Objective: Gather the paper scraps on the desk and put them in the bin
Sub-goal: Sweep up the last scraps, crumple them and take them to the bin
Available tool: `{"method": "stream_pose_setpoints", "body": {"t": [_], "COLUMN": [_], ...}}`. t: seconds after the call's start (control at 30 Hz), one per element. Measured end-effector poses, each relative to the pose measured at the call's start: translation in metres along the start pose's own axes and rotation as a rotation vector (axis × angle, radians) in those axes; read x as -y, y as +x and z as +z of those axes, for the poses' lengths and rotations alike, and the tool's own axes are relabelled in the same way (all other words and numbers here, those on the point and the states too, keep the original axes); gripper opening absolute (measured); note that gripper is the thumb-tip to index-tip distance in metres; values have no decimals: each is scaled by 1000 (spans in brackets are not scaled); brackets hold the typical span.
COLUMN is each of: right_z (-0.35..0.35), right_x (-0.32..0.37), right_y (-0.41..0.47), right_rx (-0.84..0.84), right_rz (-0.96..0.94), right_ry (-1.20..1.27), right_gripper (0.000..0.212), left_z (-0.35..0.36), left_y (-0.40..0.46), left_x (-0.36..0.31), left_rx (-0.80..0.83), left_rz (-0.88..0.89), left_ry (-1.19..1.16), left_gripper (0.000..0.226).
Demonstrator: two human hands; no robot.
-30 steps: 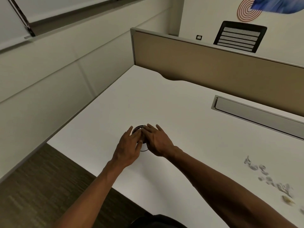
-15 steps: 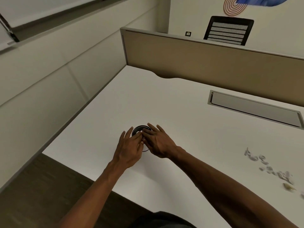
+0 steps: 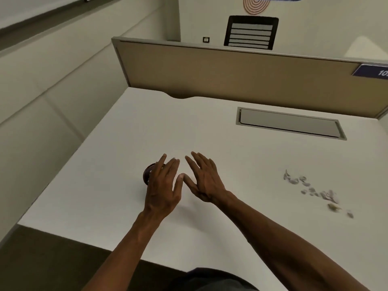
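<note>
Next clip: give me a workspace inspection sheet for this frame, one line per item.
Surface: white desk, mostly bare, with a closed grey flap set into it near the back.
Job's things: paper scraps scattered at the right, untouched; no bin seen.
Clutter: small dark round object on the desk, partly hidden behind the left hand.
Grip: left hand and right hand both open, fingers spread, holding nothing.
Cables: nothing seen.
Surroundings: tan partition behind the desk, black chair back beyond it.

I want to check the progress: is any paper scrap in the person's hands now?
No, the left hand and right hand are open and empty, and the paper scraps lie on the desk.
</note>
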State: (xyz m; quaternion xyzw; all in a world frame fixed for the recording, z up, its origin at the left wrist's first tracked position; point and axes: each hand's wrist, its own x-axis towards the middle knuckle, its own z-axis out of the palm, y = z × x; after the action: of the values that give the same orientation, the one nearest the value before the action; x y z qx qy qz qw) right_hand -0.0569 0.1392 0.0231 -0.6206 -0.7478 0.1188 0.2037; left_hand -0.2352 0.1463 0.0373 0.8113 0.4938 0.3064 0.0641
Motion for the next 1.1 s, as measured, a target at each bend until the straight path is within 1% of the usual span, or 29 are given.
{"method": "stream_pose_setpoints", "body": {"t": [0.17,0.4,0.53,0.63,0.77,0.83,0.97,1.1], "right_z": [-21,-50,-63,-70,-76,-78,-79,-80], "right_x": [-40,-96,-128,-148,-167,-173,-183,-192], "right_y": [-34,-79,-110,-133,-158,-169,-186,-194], "right_rx": [-29,-100,-136,-150,-159,-162,-176,-171], "right_rz": [123,294,385,445,511,534,564,590], "right_ry": [-11,-45,-54,-75,-86,-84,-93,-81], "right_gripper": [73,67,66,66,66,66,66,65], "left_z": [36,72,99,123,148,156,165,168], "left_y": [15,26,23,17,12,10,6,10], "left_x": [-43,-102,-123,-122,-97,-82,-64,-64], "left_rx": [67,52,91,172,289,331,359,369], "left_rz": [94,123,125,87,-99,-147,-159,-131], "left_ry": [-21,3,-25,26,133,173,153,144], "left_gripper": [46,44,44,45,42,45,41,38]}}
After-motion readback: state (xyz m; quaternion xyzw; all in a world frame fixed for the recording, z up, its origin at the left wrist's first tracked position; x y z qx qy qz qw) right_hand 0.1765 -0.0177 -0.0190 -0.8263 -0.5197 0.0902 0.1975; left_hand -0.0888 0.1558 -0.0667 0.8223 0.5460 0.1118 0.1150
